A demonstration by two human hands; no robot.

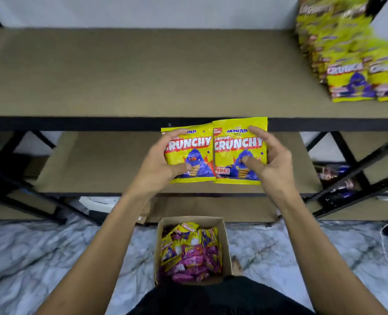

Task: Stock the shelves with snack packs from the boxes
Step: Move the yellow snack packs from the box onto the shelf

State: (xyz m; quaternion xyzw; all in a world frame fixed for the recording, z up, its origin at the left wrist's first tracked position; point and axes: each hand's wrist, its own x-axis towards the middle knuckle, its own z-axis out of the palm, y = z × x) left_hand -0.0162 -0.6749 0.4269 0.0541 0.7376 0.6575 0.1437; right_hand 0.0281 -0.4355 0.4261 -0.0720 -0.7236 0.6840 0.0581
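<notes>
Two yellow snack packs are held up side by side in front of the black front edge of the upper shelf [143, 71], their inner edges overlapping a little. The left pack [189, 153] reads "CRUNCHY" in white letters on a red band, with part of "MONSTER" above it half hidden by fingers; the right pack [239, 151] shows "MONSTER", "SOOOO... CRUNCHY" and a small red patch reading "PEDAS", over a blue monster figure. The left hand [163, 164] grips its pack with the thumb across the lower front and fingers curled over the top corner; the right hand [271, 160] pinches the other pack the same way, thumb pressed on the monster picture. Far along that upper shelf to the right stand rows of the same yellow packs [349, 64], blurred, though "CRUNCH" can be made out on the nearest ones. Below the shelf's edge lies a lower shelf [93, 164] of the same brown board, with black cross braces at either side and some dark wrapped packs [338, 178] beyond the right brace. Directly beneath the held packs, on the marbled floor [40, 253], sits an open cardboard box [226, 246] holding a jumble of yellow and pink packs [188, 253]; their print is too small to read.
</notes>
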